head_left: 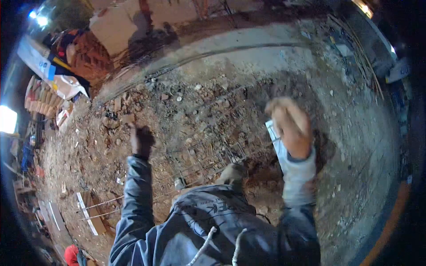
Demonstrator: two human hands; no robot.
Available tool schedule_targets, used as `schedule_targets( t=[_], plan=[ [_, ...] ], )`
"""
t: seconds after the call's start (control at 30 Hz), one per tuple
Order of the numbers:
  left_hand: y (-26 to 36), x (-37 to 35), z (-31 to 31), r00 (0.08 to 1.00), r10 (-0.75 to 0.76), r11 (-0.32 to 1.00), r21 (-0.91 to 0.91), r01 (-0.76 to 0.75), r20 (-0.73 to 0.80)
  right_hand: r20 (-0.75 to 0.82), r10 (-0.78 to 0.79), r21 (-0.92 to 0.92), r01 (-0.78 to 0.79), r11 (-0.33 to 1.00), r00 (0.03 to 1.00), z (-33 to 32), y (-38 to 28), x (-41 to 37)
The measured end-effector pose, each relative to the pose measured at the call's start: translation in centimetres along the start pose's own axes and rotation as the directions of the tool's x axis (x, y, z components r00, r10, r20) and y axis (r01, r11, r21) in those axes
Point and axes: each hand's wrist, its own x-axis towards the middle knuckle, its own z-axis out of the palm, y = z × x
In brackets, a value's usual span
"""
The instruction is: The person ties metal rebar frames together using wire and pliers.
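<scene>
My left hand [141, 141] is stretched out low over the rubble, in shadow, with a finger and the thumb apart. Nothing shows between them; a brick fragment [128, 119] lies just beyond the fingertips. My right hand [290, 122] is raised on the other side, its fingers curled in and smeared by motion. A pale, flat strip [272, 132] with dark marks shows along the inner side of this hand and wrist; I cannot tell whether the fingers grip it. Thin metal rods [202, 167] run across the ground by my shoes [235, 159].
Rough earth with stones and brick pieces [117, 104] spreads around me. Two rods cross a board [91, 213] at lower left. Stacked sacks [42, 97] and a brick pile [91, 55] stand at upper left. Long poles [357, 53] lie at upper right. Something red [71, 256] is at bottom left.
</scene>
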Motion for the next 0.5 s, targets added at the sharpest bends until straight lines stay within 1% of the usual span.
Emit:
schedule_targets(
  t=[0.03, 0.07, 0.1, 0.13, 0.17, 0.2, 0.23, 0.27, 0.3, 0.33, 0.37, 0.4, 0.43, 0.47, 0.5],
  plan=[
    [0.4, -2.2, 1.7, 0.998, -0.053, 0.999, 0.008, 0.053, 0.025, -0.213, -0.022, -0.246, -0.032, 0.969, 0.977, 1.4, 3.0, 2.1],
    [1.3, -3.7, 1.7, 0.985, -0.036, 0.996, -0.069, 0.048, 0.167, -0.416, -0.101, -0.456, -0.111, 0.883, 0.904, 2.5, 7.4, 4.0],
    [3.1, -4.5, 1.2, 0.996, 0.033, 0.993, -0.120, -0.023, 0.080, -0.254, 0.030, -0.735, -0.213, 0.643, 0.967, 2.7, 12.3, 4.3],
    [4.8, -5.2, 0.8, 0.996, 0.091, 0.981, -0.170, -0.090, -0.007, -0.153, 0.214, -0.929, -0.214, 0.301, 0.965, 2.8, 16.3, 4.0],
    [7.5, -6.1, 0.1, 0.980, 0.127, 0.987, -0.117, -0.110, 0.151, 0.128, 0.482, -0.963, -0.007, 0.269, 0.867, 3.8, 18.1, 2.4],
    [9.8, -6.1, -0.9, 0.988, 0.132, 0.982, -0.145, -0.120, 0.079, 0.451, 0.712, -0.850, 0.501, 0.161, 0.538, 6.1, 19.3, 0.6],
    [11.7, -6.1, -1.9, 0.939, 0.313, 0.949, -0.094, -0.302, 0.140, 0.628, 0.697, -0.759, 0.470, 0.451, 0.346, 7.8, 15.0, -1.4],
    [13.9, -7.5, 0.2, 0.924, 0.382, 0.923, -0.035, -0.382, -0.027, 0.784, 0.602, -0.611, 0.357, 0.707, 0.149, 9.4, 10.4, -3.4],
    [15.3, -6.9, -0.9, 0.876, 0.470, 0.882, -0.108, -0.459, 0.107, 0.958, 0.255, -0.217, 0.252, 0.943, -0.130, 10.4, 9.8, -4.0],
    [16.4, -6.2, -1.6, 0.879, 0.477, 0.864, -0.195, -0.465, 0.016, 0.996, 0.091, -0.089, 0.096, 0.991, -0.008, 10.2, 3.1, -3.2],
    [16.8, -5.3, -2.4, 0.856, 0.507, 0.854, -0.191, -0.484, 0.102, 0.963, -0.247, 0.241, 0.068, 0.968, 0.105, 9.1, -1.5, -1.7],
    [16.9, -4.6, -3.0, 0.827, 0.530, 0.846, -0.185, -0.500, 0.188, 0.879, -0.397, 0.336, 0.248, 0.909, 0.263, 6.6, -3.4, -0.4],
    [16.0, -4.6, -1.4, 0.882, 0.471, 0.871, -0.159, -0.465, 0.002, 0.743, -0.550, 0.381, 0.435, 0.816, 0.381, 3.7, -4.8, 0.6],
    [14.9, -4.5, 0.4, 0.900, 0.396, 0.895, -0.143, -0.423, -0.184, 0.461, -0.537, 0.113, 0.554, 0.825, 0.706, 2.1, -6.8, 1.1],
    [14.0, -3.7, 0.2, 0.940, 0.342, 0.912, -0.236, -0.335, -0.013, 0.194, -0.358, -0.218, 0.396, 0.892, 0.913, 2.3, -8.2, 2.4]
  ],
)
